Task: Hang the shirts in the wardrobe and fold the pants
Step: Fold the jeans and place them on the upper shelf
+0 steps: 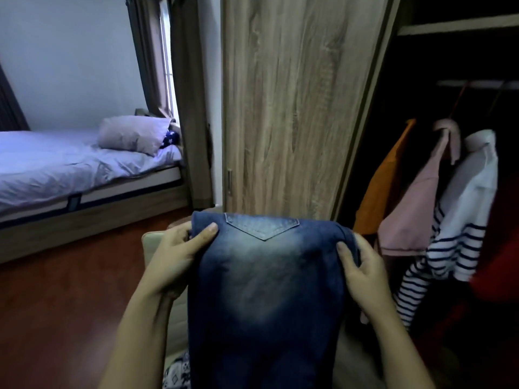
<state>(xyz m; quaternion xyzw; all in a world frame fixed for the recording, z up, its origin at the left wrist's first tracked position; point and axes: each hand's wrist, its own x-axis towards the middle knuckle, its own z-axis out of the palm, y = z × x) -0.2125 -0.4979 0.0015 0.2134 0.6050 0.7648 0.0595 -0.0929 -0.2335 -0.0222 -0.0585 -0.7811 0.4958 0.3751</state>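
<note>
Blue jeans (266, 290) are held up in front of the wooden wardrobe door (295, 102), back pocket facing the camera. Left hand (177, 256) has its grip closed on the left edge, thumb on top. Right hand (362, 273) has its grip closed on the right edge. In the open wardrobe, an orange shirt (384, 181), a pink shirt (415, 203) and a white striped shirt (460, 220) hang side by side from the rail (477, 84).
</note>
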